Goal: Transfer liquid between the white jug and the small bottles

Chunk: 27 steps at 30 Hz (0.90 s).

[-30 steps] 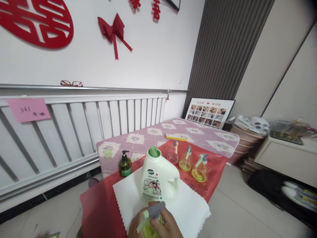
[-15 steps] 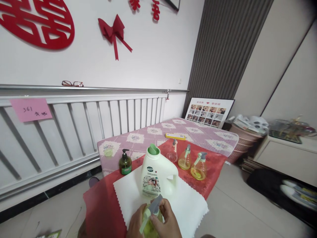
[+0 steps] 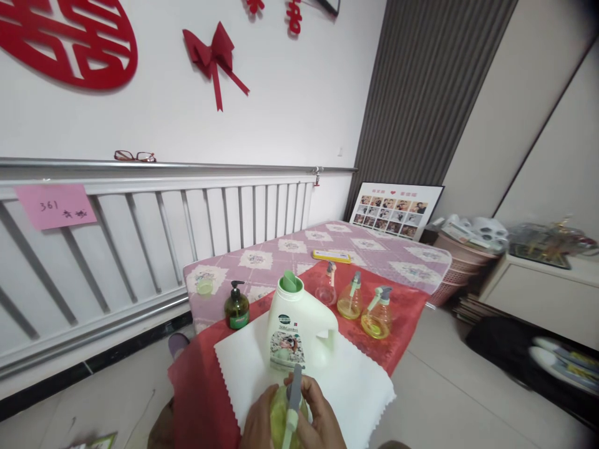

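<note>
Both my hands close around a small round spray bottle (image 3: 282, 416) of yellow-green liquid at the bottom edge of the head view. My left hand (image 3: 258, 421) cups its body. My right hand (image 3: 317, 416) grips the grey and green spray head (image 3: 294, 394), whose trigger points down towards me. The bottle is held over a white cloth (image 3: 355, 386) on a red tablecloth (image 3: 196, 386). Just beyond stands a large white detergent jug (image 3: 294, 330) with a green cap.
Three more spray bottles (image 3: 352, 300) stand in a row on the red cloth, and a dark green pump bottle (image 3: 236, 307) to the left. Behind is a purple patterned table (image 3: 374, 249) with a yellow object (image 3: 331, 255). A white radiator (image 3: 140, 237) lines the wall.
The spray head has turned in my right hand, from pointing left to pointing down towards me. The camera shifted slightly.
</note>
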Each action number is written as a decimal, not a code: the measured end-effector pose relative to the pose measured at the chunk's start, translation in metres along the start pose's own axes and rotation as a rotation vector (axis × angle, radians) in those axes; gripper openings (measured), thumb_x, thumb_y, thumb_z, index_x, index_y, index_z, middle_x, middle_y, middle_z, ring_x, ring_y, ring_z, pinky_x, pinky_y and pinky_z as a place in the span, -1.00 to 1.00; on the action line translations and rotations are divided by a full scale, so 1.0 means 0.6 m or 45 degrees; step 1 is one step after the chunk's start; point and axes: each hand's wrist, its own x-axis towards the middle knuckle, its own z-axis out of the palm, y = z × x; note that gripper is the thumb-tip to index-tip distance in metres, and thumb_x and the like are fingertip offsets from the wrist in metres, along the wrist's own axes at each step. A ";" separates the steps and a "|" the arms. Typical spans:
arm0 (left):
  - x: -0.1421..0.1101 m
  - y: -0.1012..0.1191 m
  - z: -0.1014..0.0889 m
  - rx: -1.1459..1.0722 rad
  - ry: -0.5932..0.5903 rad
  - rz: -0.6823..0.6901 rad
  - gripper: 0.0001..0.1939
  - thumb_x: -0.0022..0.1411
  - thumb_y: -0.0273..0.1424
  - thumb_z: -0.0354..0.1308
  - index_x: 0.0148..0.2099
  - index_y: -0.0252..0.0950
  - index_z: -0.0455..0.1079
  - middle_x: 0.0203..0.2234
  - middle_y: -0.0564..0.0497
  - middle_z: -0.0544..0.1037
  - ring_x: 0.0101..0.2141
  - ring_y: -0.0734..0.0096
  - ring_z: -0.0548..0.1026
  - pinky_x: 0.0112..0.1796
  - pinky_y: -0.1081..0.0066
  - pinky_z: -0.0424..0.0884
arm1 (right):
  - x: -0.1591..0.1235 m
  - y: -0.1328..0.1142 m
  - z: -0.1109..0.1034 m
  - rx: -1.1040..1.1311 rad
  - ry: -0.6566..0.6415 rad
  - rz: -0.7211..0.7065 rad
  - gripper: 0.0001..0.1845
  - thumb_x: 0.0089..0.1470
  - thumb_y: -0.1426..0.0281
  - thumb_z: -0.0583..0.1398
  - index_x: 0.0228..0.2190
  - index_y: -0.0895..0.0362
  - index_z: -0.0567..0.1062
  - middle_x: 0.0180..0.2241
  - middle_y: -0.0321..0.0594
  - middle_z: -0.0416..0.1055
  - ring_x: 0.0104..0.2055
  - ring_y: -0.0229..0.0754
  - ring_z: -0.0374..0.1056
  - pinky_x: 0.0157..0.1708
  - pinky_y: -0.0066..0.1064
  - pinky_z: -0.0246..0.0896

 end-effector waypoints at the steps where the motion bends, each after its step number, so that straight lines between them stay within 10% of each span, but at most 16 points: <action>1: 0.000 0.002 0.000 -0.018 0.010 -0.048 -0.51 0.21 -0.33 0.03 0.20 -0.13 0.29 0.04 -0.08 0.57 0.03 0.14 0.53 0.01 0.23 0.51 | -0.002 0.001 0.001 0.025 -0.020 0.022 -0.74 0.01 0.19 0.23 -0.25 0.00 0.37 -0.36 -0.33 0.41 -0.37 -0.18 0.32 -0.42 -0.43 0.25; 11: 0.024 0.015 -0.034 -0.187 -0.381 -0.258 -0.37 0.17 -0.22 -0.04 0.25 -0.34 0.21 0.11 -0.21 0.48 0.14 0.07 0.42 0.11 0.24 0.38 | -0.003 0.028 0.028 0.132 0.241 0.002 -0.54 -0.13 0.17 0.36 -0.23 -0.02 0.31 -0.41 -0.35 0.44 -0.42 -0.16 0.35 -0.35 -0.35 0.30; 17: 0.025 0.031 -0.047 -0.193 -0.372 -0.300 -0.38 0.16 -0.25 -0.07 0.25 -0.35 0.18 0.11 -0.22 0.48 0.14 0.13 0.41 0.12 0.26 0.35 | -0.002 0.010 0.030 0.084 0.254 0.029 -0.58 -0.17 0.12 0.40 -0.41 -0.01 0.32 -0.39 -0.32 0.48 -0.40 -0.15 0.36 -0.40 -0.38 0.29; 27: 0.023 0.037 -0.049 -0.233 -0.262 -0.247 -0.36 0.13 -0.29 -0.04 0.25 -0.39 0.14 0.09 -0.24 0.49 0.09 0.07 0.45 0.10 0.17 0.37 | -0.015 0.008 0.026 -0.040 0.223 -0.157 -0.46 0.05 0.00 0.22 -0.01 -0.01 0.36 -0.14 -0.16 0.48 -0.11 0.01 0.44 -0.13 -0.26 0.35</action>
